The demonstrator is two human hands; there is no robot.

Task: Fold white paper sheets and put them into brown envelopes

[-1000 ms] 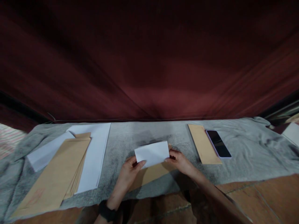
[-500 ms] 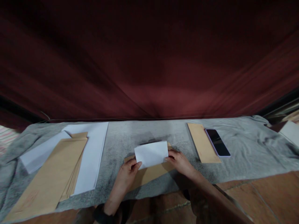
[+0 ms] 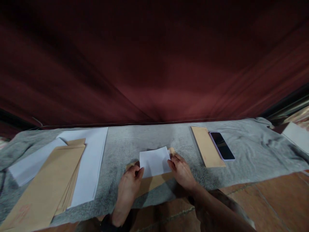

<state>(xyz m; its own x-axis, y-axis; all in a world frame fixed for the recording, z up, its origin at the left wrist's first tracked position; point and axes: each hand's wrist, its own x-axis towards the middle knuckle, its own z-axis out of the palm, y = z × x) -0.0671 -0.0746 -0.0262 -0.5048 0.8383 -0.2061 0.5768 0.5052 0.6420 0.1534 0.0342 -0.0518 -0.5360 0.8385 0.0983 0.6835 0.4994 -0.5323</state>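
A white folded paper (image 3: 154,161) stands partly inside a brown paper envelope (image 3: 154,184), its lower edge hidden behind the envelope's front. My left hand (image 3: 130,180) is closed on the left end of the envelope, the thumb beside the paper's lower left edge. At the other end my right hand (image 3: 181,170) is closed, its thumb against the paper's right edge and its curled fingers over the envelope's corner. The fingertips of both hands are partly hidden.
Left, a stack of brown envelopes (image 3: 45,180) overlaps white sheets (image 3: 93,164) and folded white paper (image 3: 36,161). Right, another brown envelope (image 3: 207,148) lies beside a phone (image 3: 222,146). A grey cloth (image 3: 251,145) covers the surface; a dark red curtain (image 3: 154,80) hangs behind.
The paper has tilted, its right side higher, and shifted slightly left against the envelope. My right hand has moved inward and curled more. The view has shifted slightly.
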